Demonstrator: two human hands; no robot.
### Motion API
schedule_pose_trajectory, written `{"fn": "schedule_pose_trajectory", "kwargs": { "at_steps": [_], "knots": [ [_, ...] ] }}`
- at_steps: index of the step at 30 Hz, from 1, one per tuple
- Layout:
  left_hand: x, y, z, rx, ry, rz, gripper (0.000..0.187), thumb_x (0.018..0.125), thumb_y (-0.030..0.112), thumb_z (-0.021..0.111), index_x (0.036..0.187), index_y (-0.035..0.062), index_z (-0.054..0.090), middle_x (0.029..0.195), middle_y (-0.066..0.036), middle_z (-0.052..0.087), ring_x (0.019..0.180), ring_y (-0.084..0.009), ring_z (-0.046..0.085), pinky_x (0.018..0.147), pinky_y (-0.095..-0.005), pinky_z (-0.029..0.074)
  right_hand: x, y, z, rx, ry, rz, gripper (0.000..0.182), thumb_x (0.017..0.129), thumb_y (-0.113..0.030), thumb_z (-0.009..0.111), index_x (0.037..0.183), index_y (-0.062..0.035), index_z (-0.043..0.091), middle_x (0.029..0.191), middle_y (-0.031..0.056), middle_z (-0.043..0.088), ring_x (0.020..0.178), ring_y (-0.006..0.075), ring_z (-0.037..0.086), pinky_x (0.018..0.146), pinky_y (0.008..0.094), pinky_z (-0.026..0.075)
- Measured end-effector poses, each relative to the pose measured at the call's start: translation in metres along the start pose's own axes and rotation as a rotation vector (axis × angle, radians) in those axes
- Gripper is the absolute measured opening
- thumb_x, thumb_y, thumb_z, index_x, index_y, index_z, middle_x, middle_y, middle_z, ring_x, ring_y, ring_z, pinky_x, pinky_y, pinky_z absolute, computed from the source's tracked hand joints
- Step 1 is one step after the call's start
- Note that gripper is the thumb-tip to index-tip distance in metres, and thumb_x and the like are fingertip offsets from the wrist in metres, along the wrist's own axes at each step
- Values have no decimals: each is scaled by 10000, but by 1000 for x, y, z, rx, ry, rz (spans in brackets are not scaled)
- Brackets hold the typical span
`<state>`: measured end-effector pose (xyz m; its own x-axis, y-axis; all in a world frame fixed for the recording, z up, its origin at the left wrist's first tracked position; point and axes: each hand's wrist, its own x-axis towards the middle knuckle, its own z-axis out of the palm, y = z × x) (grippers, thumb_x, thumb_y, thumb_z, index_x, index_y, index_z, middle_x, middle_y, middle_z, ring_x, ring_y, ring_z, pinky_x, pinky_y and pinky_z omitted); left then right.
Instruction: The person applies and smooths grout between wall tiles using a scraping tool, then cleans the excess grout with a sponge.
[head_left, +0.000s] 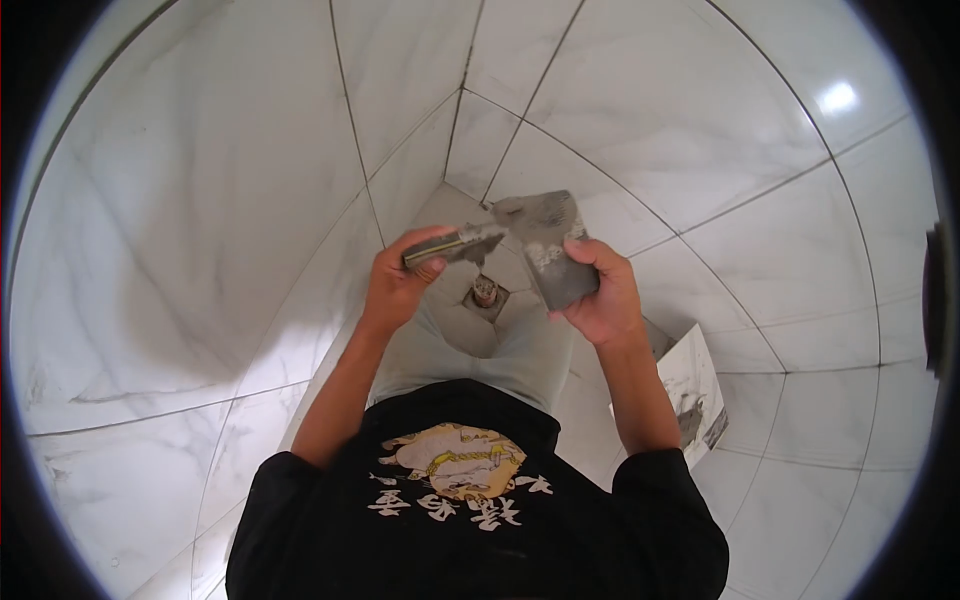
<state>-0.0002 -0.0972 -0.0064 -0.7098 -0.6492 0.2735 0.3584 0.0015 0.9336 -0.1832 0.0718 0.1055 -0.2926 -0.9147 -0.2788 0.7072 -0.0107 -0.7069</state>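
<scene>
My left hand [394, 285] is closed on a narrow, dark scraper-like tool [436, 247] with a pale yellowish strip along its edge. Wet grey mortar [484, 243] clings to its far end. In my right hand [612, 298] is a flat grey rectangular plate [566, 274], gripped with the thumb on top and the fingers underneath. Mortar is smeared over the plate's upper part, and the scraper's tip comes close to its left edge. Both are held up in front of my body, over the floor corner.
Below my hands, a short pipe stub [485, 292] stands in a square floor opening. Marbled white wall tiles [230, 180] with dark joints meet at the corner ahead. On the right, beside my forearm, is a white tile piece [690, 370] with mortar on it.
</scene>
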Motion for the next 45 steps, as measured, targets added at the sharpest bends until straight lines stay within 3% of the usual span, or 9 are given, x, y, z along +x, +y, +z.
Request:
{"fn": "schedule_pose_trajectory", "kwargs": {
  "at_steps": [2, 4, 5, 7, 10, 24, 29, 37, 45],
  "knots": [
    [-3, -32, -9, 25, -21, -76, 380, 936, 168, 651, 1274, 20, 561, 1120, -65, 650, 1014, -154, 602, 903, -300, 483, 25, -7, -1, 30, -61, -21, 315, 874, -165, 594, 1086, 68, 575, 897, 148, 682, 697, 245, 684, 512, 383, 569],
    [-19, -71, -14, -563, 196, -440, 383, 955, 134, 605, 1313, 39, 507, 1192, -75, 610, 1069, -189, 597, 920, -353, 506, 66, -7, -3, -22, -17, -192, 306, 888, -139, 596, 1123, 50, 544, 1006, 139, 655, 873, 251, 666, 705, 434, 592],
    [-33, -102, -22, -566, 245, -508, 381, 958, 122, 592, 1319, 51, 492, 1210, -76, 595, 1090, -202, 592, 920, -380, 518, 94, -5, -6, -21, -19, -194, 306, 888, -139, 596, 1123, 50, 544, 1006, 139, 655, 873, 251, 666, 705, 434, 592],
    [-62, -134, -29, -557, 302, -636, 403, 962, 109, 574, 1345, 68, 455, 1263, -89, 570, 1135, -229, 582, 939, -439, 521, 158, 6, -19, 24, 85, -225, 239, 898, -104, 607, 1095, 28, 574, 1079, 133, 632, 1006, 270, 621, 887, 480, 551],
    [-92, -182, -45, -616, 245, -712, 437, 966, 110, 565, 1374, 78, 412, 1308, -104, 548, 1167, -255, 573, 960, -482, 510, 236, 18, -30, 194, 139, -187, 258, 899, -70, 604, 1128, 26, 534, 1127, 140, 601, 1075, 285, 583, 974, 525, 507],
    [-78, -180, -64, -803, 358, -733, 458, 965, 118, 563, 1388, 99, 386, 1330, -122, 524, 1179, -306, 564, 954, -521, 504, 340, 29, -36, 391, 318, -215, 388, 890, -21, 563, 1251, 46, 438, 1252, 183, 516, 1124, 349, 546, 972, 548, 516],
    [-77, -174, -63, -844, 367, -724, 421, 972, 87, 542, 1362, 30, 393, 1303, -157, 540, 1155, -308, 584, 950, -502, 524, 344, 20, -31, 382, 339, -212, 439, 890, -28, 570, 1286, 57, 402, 1247, 202, 508, 1117, 357, 549, 934, 529, 549],
    [-81, -181, -63, -867, 326, -703, 420, 965, 113, 564, 1351, 43, 414, 1307, -129, 548, 1170, -291, 575, 963, -507, 509, 350, -14, -18, 288, 354, -273, 249, 906, -44, 552, 1119, 72, 495, 1152, 210, 543, 1026, 362, 590, 819, 466, 616],
    [-82, -180, -61, -795, 320, -688, 436, 964, 142, 570, 1355, 20, 420, 1316, -134, 546, 1178, -297, 570, 977, -501, 495, 335, -81, 37, 408, 426, -334, 248, 920, -50, 531, 1127, 78, 480, 1164, 220, 522, 1055, 370, 568, 831, 462, 614]
  ]
}}
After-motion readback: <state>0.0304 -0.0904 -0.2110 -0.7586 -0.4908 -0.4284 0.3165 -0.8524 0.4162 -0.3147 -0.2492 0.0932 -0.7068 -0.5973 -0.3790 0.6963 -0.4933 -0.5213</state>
